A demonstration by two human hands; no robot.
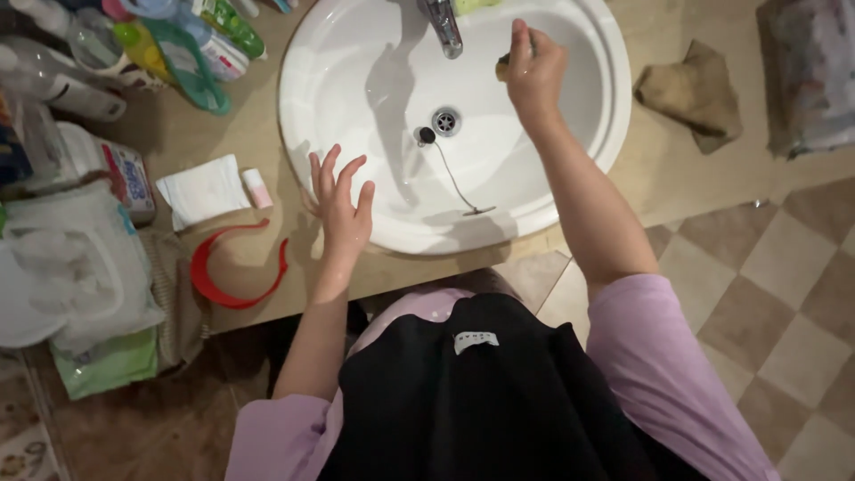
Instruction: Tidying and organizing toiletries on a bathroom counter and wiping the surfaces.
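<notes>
Sponge (pixel 504 64), small and yellowish, sits pinched in the fingers of my right hand (pixel 534 71) inside the white sink (pixel 356 71), just right of the faucet (pixel 443 27). My left hand (pixel 341 209) hovers with fingers spread wide over the sink's near rim, a red curved band (pixel 233 267) on the table (pixel 249 134) to its left.

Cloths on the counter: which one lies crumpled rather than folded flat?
The brown cloth right of the sink is crumpled in a heap. The white cloth on the left, near the open left hand, lies folded flat.

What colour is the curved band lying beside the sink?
Red; the curved band shows best in the head view, near the left hand.
</notes>
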